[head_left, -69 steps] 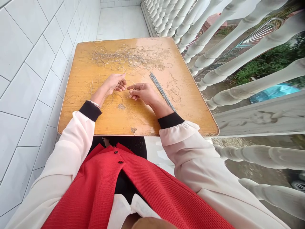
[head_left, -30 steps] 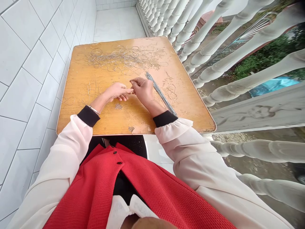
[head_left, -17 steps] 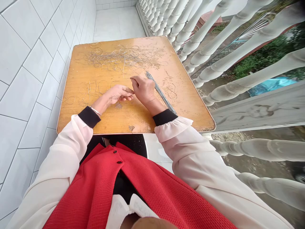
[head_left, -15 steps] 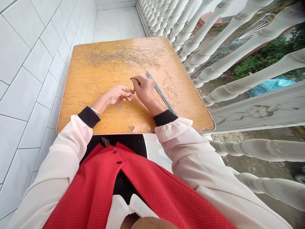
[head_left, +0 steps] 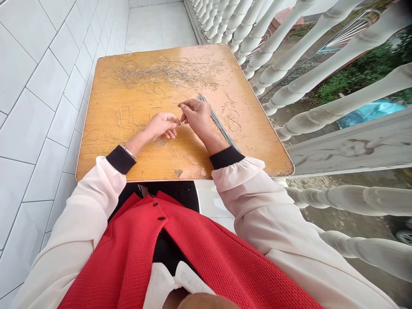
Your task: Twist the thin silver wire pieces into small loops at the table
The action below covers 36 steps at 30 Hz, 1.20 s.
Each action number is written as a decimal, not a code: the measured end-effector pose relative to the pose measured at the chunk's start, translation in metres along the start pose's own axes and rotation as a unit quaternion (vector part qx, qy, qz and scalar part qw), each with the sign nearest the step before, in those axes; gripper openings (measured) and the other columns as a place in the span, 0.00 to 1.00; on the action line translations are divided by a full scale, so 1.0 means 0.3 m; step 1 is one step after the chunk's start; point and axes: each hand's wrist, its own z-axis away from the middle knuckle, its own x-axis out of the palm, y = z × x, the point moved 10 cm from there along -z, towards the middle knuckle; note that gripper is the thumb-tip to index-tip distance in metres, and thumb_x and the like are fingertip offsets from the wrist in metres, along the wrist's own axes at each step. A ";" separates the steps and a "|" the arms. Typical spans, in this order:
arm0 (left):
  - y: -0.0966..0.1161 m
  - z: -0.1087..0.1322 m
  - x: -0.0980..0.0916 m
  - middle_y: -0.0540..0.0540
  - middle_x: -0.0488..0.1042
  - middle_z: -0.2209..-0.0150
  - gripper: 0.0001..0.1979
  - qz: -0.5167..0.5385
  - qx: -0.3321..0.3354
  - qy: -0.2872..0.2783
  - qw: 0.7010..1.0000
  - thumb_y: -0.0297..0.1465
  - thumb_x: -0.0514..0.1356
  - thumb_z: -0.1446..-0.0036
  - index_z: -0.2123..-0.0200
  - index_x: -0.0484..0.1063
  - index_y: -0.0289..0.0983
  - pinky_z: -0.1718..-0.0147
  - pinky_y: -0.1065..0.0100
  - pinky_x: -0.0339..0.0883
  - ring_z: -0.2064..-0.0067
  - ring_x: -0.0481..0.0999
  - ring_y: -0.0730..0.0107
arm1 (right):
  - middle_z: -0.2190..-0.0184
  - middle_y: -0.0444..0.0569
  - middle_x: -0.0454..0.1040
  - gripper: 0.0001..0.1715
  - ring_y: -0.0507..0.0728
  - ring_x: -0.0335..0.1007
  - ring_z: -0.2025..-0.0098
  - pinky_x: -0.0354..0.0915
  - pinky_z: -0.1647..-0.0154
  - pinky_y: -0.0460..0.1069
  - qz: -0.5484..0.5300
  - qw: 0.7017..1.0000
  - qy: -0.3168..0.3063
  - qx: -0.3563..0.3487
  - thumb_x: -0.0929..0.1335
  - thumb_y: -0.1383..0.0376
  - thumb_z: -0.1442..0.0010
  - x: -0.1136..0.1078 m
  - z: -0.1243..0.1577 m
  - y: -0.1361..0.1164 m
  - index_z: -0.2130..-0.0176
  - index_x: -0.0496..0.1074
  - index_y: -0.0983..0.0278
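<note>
1. Left hand [head_left: 160, 126] is lying on its side, fingers loosely curled, half closed. Can't tell if it's holding anything.
2. Right hand [head_left: 197, 118] is up on its wrist, thumb and fingers pinched shut, just beside the left fingertips. Anything in that pinch is too thin to make out.
3. Bundle of straight wires [head_left: 216, 122] lies just right of that hand, on the wooden table [head_left: 186, 165].
4. Tangle of wire loops [head_left: 159, 73] sits farther out, well past both hands.

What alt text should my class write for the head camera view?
The left hand and right hand almost meet over a worn wooden table, beside a bundle of straight wires, with tangled wire loops beyond.
</note>
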 end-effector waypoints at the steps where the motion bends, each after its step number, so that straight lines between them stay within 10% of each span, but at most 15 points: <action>1: 0.002 0.001 0.003 0.53 0.75 0.81 0.10 -0.013 0.001 0.000 1.000 0.18 0.54 0.32 0.61 0.74 0.33 0.75 0.79 0.64 0.79 0.78 0.78 | 0.84 0.40 0.68 0.10 0.51 0.67 0.81 0.66 0.75 0.46 -0.002 1.000 0.001 0.002 0.70 0.64 0.34 -0.001 0.000 0.000 0.68 0.78 0.63; 17: 0.020 -0.011 -0.027 0.52 0.77 0.78 0.13 -0.124 0.058 -0.002 0.991 0.18 0.56 0.34 0.55 0.81 0.31 0.68 0.78 0.71 0.76 0.78 0.79 | 0.83 0.39 0.68 0.06 0.49 0.68 0.80 0.68 0.74 0.45 -0.004 0.994 -0.110 -0.021 0.72 0.68 0.35 0.034 0.016 -0.044 0.66 0.80 0.63; 36: 0.047 0.014 -0.007 0.49 0.79 0.74 0.08 -0.152 0.117 0.003 0.981 0.25 0.61 0.33 0.61 0.81 0.31 0.72 0.76 0.69 0.74 0.78 0.78 | 0.83 0.40 0.69 0.09 0.51 0.68 0.79 0.69 0.70 0.48 0.022 0.999 -0.028 0.002 0.69 0.71 0.37 -0.006 0.012 -0.018 0.68 0.78 0.63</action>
